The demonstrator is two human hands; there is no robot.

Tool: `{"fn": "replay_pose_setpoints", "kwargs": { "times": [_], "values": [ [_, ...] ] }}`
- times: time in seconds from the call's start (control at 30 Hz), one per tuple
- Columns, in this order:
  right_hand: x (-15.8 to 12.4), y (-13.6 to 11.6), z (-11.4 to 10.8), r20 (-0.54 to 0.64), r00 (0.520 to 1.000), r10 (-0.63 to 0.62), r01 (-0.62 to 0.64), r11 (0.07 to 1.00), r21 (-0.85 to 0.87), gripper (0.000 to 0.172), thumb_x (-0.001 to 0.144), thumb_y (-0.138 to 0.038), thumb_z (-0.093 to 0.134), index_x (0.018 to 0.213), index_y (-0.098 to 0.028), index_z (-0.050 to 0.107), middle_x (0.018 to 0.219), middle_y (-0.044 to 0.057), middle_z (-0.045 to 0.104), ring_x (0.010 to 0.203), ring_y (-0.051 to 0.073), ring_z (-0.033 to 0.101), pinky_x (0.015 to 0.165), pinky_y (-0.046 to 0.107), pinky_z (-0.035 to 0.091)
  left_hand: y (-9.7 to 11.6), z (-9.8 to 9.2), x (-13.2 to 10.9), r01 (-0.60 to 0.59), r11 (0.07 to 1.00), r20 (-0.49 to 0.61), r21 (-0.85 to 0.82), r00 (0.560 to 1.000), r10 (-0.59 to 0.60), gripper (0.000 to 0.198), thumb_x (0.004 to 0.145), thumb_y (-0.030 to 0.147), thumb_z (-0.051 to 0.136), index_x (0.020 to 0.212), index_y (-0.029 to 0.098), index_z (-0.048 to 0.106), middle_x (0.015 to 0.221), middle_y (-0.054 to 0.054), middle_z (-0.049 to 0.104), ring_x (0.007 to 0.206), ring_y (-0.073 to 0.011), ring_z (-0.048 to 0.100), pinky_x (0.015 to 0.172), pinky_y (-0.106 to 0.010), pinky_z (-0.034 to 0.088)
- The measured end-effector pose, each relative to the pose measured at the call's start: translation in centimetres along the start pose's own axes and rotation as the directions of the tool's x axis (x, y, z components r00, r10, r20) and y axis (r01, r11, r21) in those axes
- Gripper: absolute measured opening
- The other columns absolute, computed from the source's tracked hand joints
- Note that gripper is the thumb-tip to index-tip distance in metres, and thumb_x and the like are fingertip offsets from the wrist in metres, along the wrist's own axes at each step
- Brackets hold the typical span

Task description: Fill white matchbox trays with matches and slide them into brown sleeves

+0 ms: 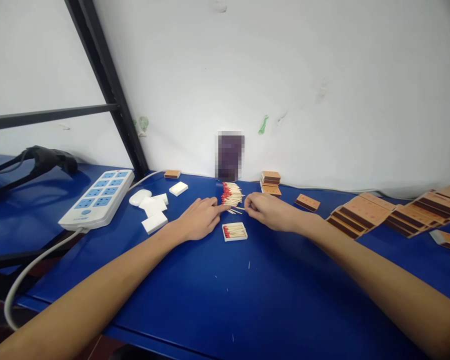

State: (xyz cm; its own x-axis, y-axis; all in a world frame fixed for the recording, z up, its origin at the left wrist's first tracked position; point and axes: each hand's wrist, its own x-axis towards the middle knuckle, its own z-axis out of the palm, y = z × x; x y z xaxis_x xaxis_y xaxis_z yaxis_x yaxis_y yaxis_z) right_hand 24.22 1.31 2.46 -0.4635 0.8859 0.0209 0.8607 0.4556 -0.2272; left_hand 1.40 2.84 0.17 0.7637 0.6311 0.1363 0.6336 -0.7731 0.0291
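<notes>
Tray (236, 239) before loose matches (232, 193)

Two hands (199, 219), one match heap (232, 194), one match-filled tray (235, 237), one power strip (102, 192), eight sockets (100, 202); matchboxes (363, 212) overlap, uncountable.

Two bare forearms (112, 280) – long, tapering to slim wrists (177, 231) – bare left hand (199, 220), bare right hand (267, 211)

A plain white wall (191, 75) with small green-stained patches (263, 124) rises behind a smooth, deep-blue tabletop (270, 300). At the left stands a black metal frame (101, 60) with a thin crossbar (52, 115); below shows reddish-brown floor (102, 347), and soft light brightens the wall
</notes>
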Motion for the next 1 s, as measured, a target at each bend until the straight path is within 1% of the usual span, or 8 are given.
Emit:
{"fn": "replay_pose_setpoints", "kwargs": {
  "times": [0.13, 0.23, 0.33, 0.43, 0.57, 0.77, 0.9, 1.0],
  "values": [
    [-1.0, -1.4, -1.5, 0.025, 0.997, -0.067, 0.066, 0.997, 0.038, 0.015, 0.088, -0.026, 0.043, 0.079, -0.019, 0.053, 0.075, 0.003, 0.060, 0.065, 0.014, 0.050, 0.060, 0.026, 0.035, 0.0, 0.4, 0.1, 0.005, 1.000, -0.030, -0.007, 1.000, -0.005, 0.044, 0.095, 0.022, 0.030, 0.137, 0.020, 0.040, 0.099, -0.008, 0.054, 0.087, -0.0207, 0.053, 0.078, -0.035, 0.040],
    [-1.8, -2.9, -2.0, 0.106, 0.988, -0.112, 0.101, 0.990, 0.100, 0.018, 0.088, -0.029, 0.043, 0.078, -0.020, 0.055, 0.072, 0.002, 0.059, 0.062, 0.014, 0.049, 0.056, 0.026, 0.034, -0.1, 0.1, -0.1, -0.018, 0.995, -0.072, -0.100, 0.997, 0.011, 0.043, 0.096, 0.022, 0.028, 0.137, 0.018, 0.038, 0.103, -0.008, 0.056, 0.089, -0.0204, 0.054, 0.079, -0.035, 0.042],
    [-2.3, -3.9, -1.9, 0.175, 0.979, -0.105, 0.076, 0.984, 0.162, 0.017, 0.087, -0.027, 0.043, 0.081, -0.020, 0.057, 0.072, 0.002, 0.060, 0.061, 0.013, 0.049, 0.052, 0.025, 0.034, 0.0, -0.9, -0.5, -0.074, 0.977, -0.129, -0.201, 0.990, 0.049, 0.038, 0.096, 0.023, 0.028, 0.129, 0.018, 0.046, 0.103, -0.007, 0.058, 0.091, -0.0183, 0.055, 0.081, -0.033, 0.042],
    [-2.2, -4.1, -1.6, 0.168, 0.981, -0.094, 0.063, 0.981, 0.181, 0.015, 0.085, -0.026, 0.044, 0.081, -0.020, 0.058, 0.071, 0.001, 0.059, 0.060, 0.013, 0.049, 0.050, 0.025, 0.033, 0.5, -2.3, -1.1, -0.162, 0.959, -0.119, -0.233, 0.983, 0.137, 0.032, 0.094, 0.030, 0.035, 0.119, 0.019, 0.053, 0.094, -0.004, 0.060, 0.084, -0.0171, 0.055, 0.076, -0.031, 0.043],
    [-1.8, -3.7, -1.3, 0.174, 0.979, -0.110, 0.066, 0.969, 0.239, 0.016, 0.085, -0.026, 0.045, 0.078, -0.020, 0.059, 0.068, 0.000, 0.060, 0.057, 0.013, 0.050, 0.049, 0.025, 0.034, 1.4, -2.8, -1.4, -0.218, 0.956, -0.071, -0.196, 0.976, 0.208, 0.039, 0.084, 0.046, 0.051, 0.112, 0.018, 0.054, 0.091, -0.004, 0.061, 0.077, -0.0180, 0.055, 0.072, -0.032, 0.042],
    [-1.6, -2.9, -0.9, 0.157, 0.981, -0.110, 0.060, 0.954, 0.293, 0.007, 0.081, -0.022, 0.051, 0.080, -0.021, 0.058, 0.068, -0.001, 0.063, 0.059, 0.012, 0.054, 0.051, 0.022, 0.038, 1.5, -2.1, -1.2, -0.228, 0.963, -0.089, -0.142, 0.972, 0.217, 0.028, 0.081, 0.038, 0.054, 0.099, 0.017, 0.057, 0.083, -0.002, 0.060, 0.072, -0.0165, 0.054, 0.068, -0.031, 0.041],
    [-1.4, -2.7, -1.2, 0.171, 0.979, -0.115, 0.057, 0.949, 0.311, 0.007, 0.082, -0.023, 0.052, 0.083, -0.021, 0.059, 0.072, 0.000, 0.065, 0.063, 0.013, 0.057, 0.053, 0.022, 0.040, 1.2, -2.1, -1.2, -0.255, 0.959, -0.089, -0.124, 0.965, 0.245, 0.029, 0.084, 0.037, 0.052, 0.105, 0.018, 0.061, 0.086, -0.003, 0.060, 0.073, -0.0160, 0.055, 0.068, -0.030, 0.041],
    [-1.4, -2.6, -2.1, 0.186, 0.979, -0.086, 0.033, 0.962, 0.272, 0.007, 0.081, -0.022, 0.052, 0.080, -0.021, 0.059, 0.072, 0.000, 0.065, 0.062, 0.013, 0.057, 0.054, 0.023, 0.040, 1.1, -2.3, -1.2, -0.283, 0.958, -0.072, -0.048, 0.958, 0.279, 0.031, 0.089, 0.037, 0.047, 0.112, 0.023, 0.063, 0.089, -0.004, 0.060, 0.076, -0.0165, 0.057, 0.072, -0.031, 0.040]
  ]
}}
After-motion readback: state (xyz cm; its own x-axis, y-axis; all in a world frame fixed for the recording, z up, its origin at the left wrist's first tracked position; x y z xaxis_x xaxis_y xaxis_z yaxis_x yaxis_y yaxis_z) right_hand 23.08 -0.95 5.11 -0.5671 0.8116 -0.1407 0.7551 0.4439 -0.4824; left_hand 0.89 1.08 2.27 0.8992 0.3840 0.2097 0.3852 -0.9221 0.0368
